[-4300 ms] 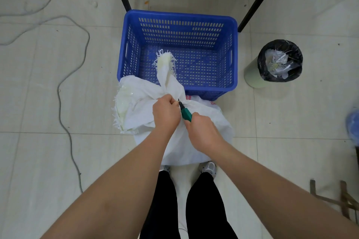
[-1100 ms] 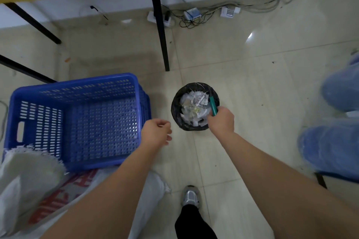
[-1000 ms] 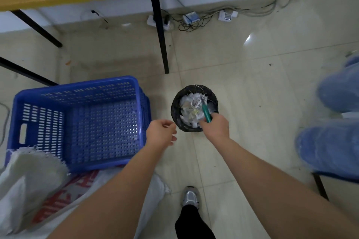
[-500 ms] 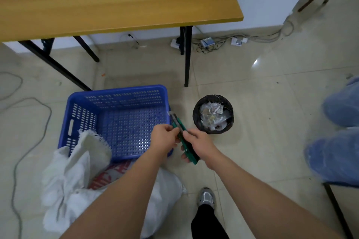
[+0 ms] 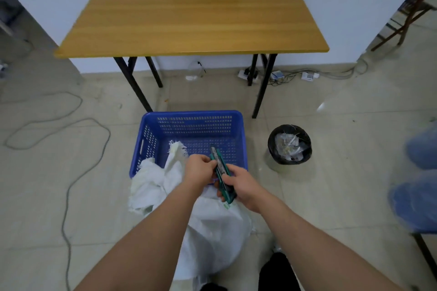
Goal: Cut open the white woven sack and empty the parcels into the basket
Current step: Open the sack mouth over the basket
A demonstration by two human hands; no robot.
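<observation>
The white woven sack [image 5: 212, 231] stands on the floor at my feet, its frayed open top [image 5: 176, 149] leaning over the near rim of the blue plastic basket [image 5: 194, 117]. The basket's perforated bottom shows no parcels. Above the sack, my right hand [image 5: 238, 186] grips the handle of a green utility knife [image 5: 221, 170] that points away from me. My left hand [image 5: 199, 169] pinches the knife's front part near the blade. The parcels inside the sack are hidden.
A wooden table [image 5: 191, 21] on black legs stands behind the basket. A black-lined waste bin [image 5: 289, 144] full of scraps sits to the right. Cables [image 5: 68, 184] trail over the tiles at left. Blue blurred shapes [image 5: 416, 184] and a stool leg fill the right edge.
My right hand came back from the waste bin with the knife, and my left hand joined it on the knife. The view swung left and up, back over the basket and sack.
</observation>
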